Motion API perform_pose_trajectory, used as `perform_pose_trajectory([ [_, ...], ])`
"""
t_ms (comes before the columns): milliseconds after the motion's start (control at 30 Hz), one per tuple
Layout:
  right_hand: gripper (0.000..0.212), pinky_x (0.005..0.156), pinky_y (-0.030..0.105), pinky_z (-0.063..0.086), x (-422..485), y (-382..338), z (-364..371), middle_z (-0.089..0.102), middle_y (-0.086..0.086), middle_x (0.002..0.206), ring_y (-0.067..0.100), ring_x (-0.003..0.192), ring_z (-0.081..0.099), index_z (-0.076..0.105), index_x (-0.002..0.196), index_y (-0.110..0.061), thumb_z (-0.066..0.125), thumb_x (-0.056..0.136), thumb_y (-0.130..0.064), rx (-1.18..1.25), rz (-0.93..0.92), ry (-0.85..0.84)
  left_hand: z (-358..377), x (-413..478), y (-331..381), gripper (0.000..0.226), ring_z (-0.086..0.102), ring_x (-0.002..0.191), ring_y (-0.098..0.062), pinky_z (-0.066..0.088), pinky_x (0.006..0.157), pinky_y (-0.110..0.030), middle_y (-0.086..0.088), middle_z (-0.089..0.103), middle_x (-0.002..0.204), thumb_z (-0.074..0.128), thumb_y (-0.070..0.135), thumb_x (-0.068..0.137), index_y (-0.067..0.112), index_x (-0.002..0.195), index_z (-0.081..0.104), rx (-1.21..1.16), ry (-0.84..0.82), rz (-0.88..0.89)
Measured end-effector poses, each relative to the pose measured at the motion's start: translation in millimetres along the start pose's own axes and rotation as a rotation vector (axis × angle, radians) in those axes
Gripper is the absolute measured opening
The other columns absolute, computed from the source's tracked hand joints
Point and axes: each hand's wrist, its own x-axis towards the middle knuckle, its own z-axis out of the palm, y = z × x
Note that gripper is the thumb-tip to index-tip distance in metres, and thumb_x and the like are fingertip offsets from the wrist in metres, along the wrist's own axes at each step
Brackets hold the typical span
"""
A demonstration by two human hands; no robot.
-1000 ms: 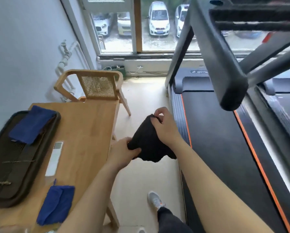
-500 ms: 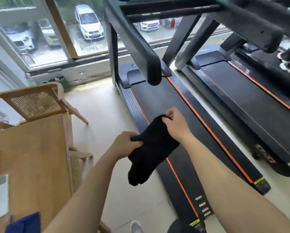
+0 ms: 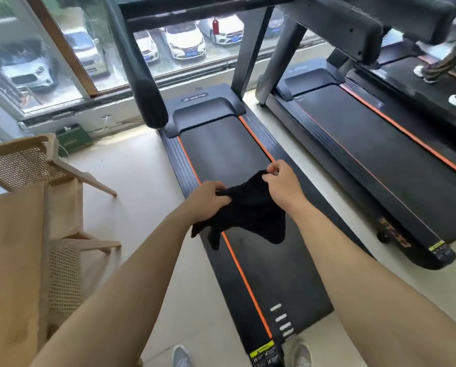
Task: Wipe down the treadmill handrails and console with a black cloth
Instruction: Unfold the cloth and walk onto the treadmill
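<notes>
Seen from the head camera, both hands hold the black cloth above the belt of the nearest treadmill. The left hand grips a bunched edge in curled fingers. The right hand pinches the far corner, so the cloth sags between them (its lower corners dangle free). The padded handrail juts out farther off, well apart from the cloth. A second treadmill stands to the right, and a wooden counter and cane chair to the left.
</notes>
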Motion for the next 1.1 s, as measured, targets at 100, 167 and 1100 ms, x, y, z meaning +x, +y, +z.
perform_pose_trajectory([
  [100, 0.010, 0.067, 0.018, 0.036, 21, 21, -46, 0.054, -0.010, 0.099, 0.005, 0.089, 0.051, 0.053, 0.108, -0.018, 0.053, 0.098, -0.016, 0.042, -0.028, -0.039, 33, 19, 43, 0.012, 0.058, 0.081, -0.014, 0.042, 0.071, -0.025, 0.008, 0.057, 0.081, 0.059, 0.027, 0.096, 0.028, 0.084, 0.058, 0.056, 0.033, -0.053],
  [167, 0.010, 0.068, 0.020, 0.038, 31, 27, -73, 0.054, -0.009, 0.097, 0.006, 0.088, 0.052, 0.053, 0.106, -0.017, 0.054, 0.097, -0.015, 0.052, -0.045, -0.090, 50, 26, 69, 0.006, 0.058, 0.090, -0.018, 0.042, 0.079, -0.029, 0.002, 0.058, 0.092, 0.061, 0.030, 0.095, 0.025, 0.092, 0.059, 0.083, 0.101, -0.090],
  [1100, 0.007, 0.070, 0.028, 0.046, 242, -58, -102, 0.054, -0.005, 0.091, 0.011, 0.081, 0.054, 0.055, 0.097, -0.021, 0.054, 0.093, -0.015, 0.023, -0.178, -0.298, 4, 198, 137, 0.018, 0.061, 0.075, -0.017, 0.039, 0.059, -0.025, -0.002, 0.061, 0.077, 0.068, 0.028, 0.087, 0.021, 0.074, 0.058, -0.173, 0.452, -0.349],
])
